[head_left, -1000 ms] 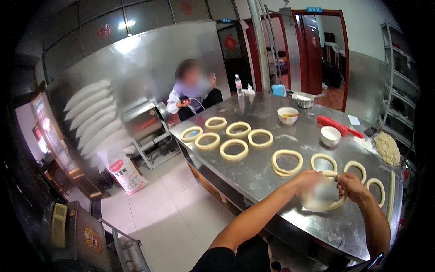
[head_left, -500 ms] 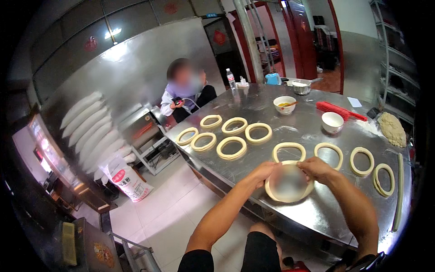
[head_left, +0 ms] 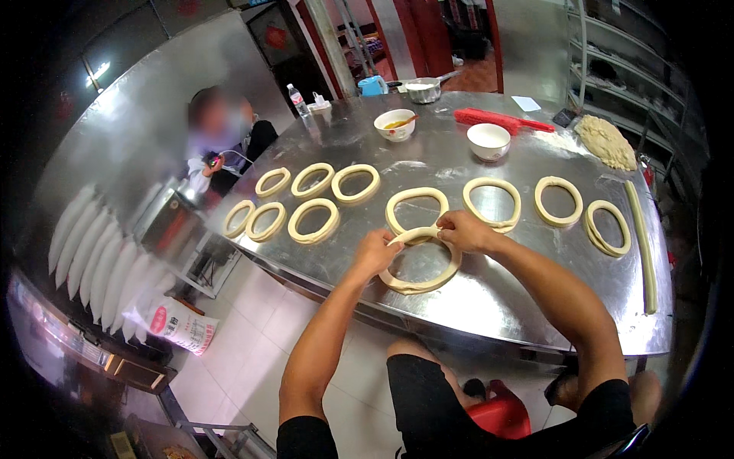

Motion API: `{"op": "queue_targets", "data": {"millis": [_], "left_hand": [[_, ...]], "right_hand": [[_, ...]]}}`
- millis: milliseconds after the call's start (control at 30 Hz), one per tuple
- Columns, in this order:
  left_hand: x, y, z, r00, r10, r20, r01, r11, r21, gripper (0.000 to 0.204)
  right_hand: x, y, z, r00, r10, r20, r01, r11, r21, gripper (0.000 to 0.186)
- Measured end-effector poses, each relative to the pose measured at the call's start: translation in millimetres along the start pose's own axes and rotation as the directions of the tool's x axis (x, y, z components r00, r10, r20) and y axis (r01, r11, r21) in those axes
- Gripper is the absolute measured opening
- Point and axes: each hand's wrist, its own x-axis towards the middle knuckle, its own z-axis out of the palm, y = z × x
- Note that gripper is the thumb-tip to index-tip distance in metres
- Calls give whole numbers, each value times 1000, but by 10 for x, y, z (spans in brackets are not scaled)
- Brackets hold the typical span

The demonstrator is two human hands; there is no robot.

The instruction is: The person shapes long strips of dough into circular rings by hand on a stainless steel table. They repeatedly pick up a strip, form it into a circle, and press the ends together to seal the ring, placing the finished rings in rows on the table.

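My left hand (head_left: 378, 252) pinches the upper left of a large dough ring (head_left: 419, 284) at the steel table's near edge. My right hand (head_left: 462, 231) grips the same ring at its upper right. Just behind it, partly covered, lies another dough ring (head_left: 418, 194). More rings (head_left: 502, 225) lie to the right, and several others (head_left: 313, 236) are grouped at the left. A long dough strip (head_left: 641, 246) runs along the table's right side.
On the steel table (head_left: 540, 302) are two bowls (head_left: 488, 151), a metal pot (head_left: 423, 97), a red tool (head_left: 487, 119), a dough mound (head_left: 604, 138) and a bottle (head_left: 296, 96). A person (head_left: 218, 153) sits beyond its left end. Sacks (head_left: 86, 260) are stacked at left, shelving (head_left: 623, 65) at right.
The held ring shifted left and is now tilted slightly differently, both hands still on it. The view has swung, so the room appears higher and further left, showing more of my legs.
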Motion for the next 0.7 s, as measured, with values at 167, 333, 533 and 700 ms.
{"op": "queue_targets", "data": {"millis": [167,333,533,700], "left_hand": [[27,-77,-85,984,-99,146,88,993,77,35],[-98,242,-245,932,-88,352,263,834,-486,25],[-245,861,-361,852,74,519,295,751,-591,22],[-8,839,363,885,90,456,91,929,-360,29]], "right_hand": [[-127,-347,17,990,115,79,-101,982,-159,45],[-276,-313,-68,984,145,101,-171,926,337,30],[-757,-461,-650,930,255,266,-369,662,653,29],[-925,-82,-662,949,294,111,-314,855,412,32]]}}
